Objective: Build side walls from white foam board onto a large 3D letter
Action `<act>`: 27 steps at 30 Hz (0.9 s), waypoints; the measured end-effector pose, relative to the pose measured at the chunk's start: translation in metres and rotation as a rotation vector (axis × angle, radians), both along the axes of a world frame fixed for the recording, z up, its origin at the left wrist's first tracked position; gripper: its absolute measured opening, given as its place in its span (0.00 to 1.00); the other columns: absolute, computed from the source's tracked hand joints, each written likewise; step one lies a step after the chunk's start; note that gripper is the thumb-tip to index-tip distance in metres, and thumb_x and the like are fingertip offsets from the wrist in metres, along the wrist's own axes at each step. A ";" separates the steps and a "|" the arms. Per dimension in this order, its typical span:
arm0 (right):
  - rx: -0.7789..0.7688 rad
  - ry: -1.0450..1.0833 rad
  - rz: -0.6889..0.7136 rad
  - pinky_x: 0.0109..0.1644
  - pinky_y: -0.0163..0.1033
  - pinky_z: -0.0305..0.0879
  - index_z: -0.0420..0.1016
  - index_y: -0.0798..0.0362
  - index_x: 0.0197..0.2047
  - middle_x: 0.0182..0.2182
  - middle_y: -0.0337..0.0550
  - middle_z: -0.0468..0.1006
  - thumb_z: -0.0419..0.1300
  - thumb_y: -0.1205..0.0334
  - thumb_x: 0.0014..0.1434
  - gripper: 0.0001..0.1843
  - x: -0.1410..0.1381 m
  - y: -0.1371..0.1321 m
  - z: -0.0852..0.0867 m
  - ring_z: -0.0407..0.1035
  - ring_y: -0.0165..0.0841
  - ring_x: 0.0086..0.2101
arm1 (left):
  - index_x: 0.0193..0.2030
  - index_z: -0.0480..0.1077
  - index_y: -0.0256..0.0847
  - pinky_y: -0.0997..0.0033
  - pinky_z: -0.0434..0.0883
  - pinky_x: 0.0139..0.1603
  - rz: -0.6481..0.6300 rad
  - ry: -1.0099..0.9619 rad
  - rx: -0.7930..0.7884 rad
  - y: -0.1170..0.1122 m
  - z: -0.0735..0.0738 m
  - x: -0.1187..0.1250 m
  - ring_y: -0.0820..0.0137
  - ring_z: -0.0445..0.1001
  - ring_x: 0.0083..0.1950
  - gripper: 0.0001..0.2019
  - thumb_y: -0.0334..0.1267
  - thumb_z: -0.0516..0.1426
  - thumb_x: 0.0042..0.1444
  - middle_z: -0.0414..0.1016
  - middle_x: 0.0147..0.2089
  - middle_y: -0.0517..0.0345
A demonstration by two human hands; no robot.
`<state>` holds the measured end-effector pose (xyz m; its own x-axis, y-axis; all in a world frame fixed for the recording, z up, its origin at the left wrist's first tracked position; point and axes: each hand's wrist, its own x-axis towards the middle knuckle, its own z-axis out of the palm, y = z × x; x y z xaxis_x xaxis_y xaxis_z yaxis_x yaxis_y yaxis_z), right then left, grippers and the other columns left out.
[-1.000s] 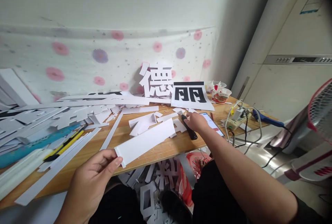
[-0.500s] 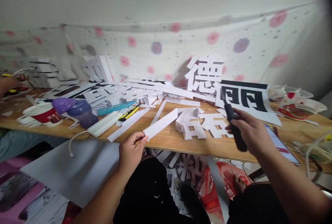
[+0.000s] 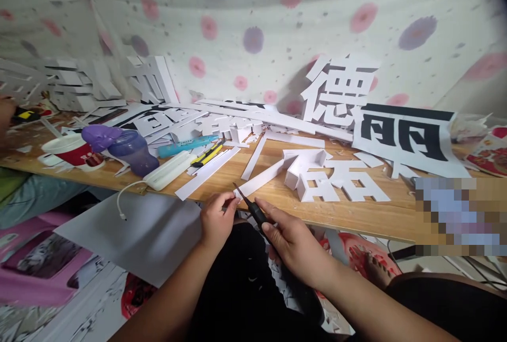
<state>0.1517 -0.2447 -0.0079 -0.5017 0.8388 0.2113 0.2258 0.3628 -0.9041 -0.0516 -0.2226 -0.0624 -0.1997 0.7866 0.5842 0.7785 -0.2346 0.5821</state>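
My left hand (image 3: 217,219) pinches the near end of a narrow white strip (image 3: 263,176) between thumb and fingers. The strip runs to the right, up to a white cut-out character (image 3: 317,178) with raised side walls, standing on the table. In my right hand (image 3: 295,241) is a black-handled tool (image 3: 255,211) with a slim, dark, pointed tip; its exact kind is unclear. That tip lies across the strip close to my left fingertips; whether it touches cannot be told. Another flat white cut-out (image 3: 358,181) lies right of the walled piece.
A yellow utility knife (image 3: 208,153), a white power bank-like block (image 3: 168,170), a purple bottle (image 3: 134,152) and a red-white cup (image 3: 73,152) sit on the wooden table (image 3: 222,178). A printed sheet (image 3: 404,136) lies right. At far left, another person's hand (image 3: 6,115) shows.
My right hand has brought the black-handled tool leftward and down to the strip's held end. My left hand keeps its pinch. The view has shifted.
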 end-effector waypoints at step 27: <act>0.039 -0.083 -0.020 0.60 0.47 0.64 0.63 0.51 0.64 0.57 0.47 0.72 0.51 0.65 0.64 0.25 0.000 0.003 0.007 0.67 0.37 0.56 | 0.35 0.72 0.39 0.69 0.70 0.38 -0.055 0.075 0.179 0.006 -0.006 -0.001 0.69 0.73 0.34 0.04 0.36 0.59 0.57 0.76 0.32 0.58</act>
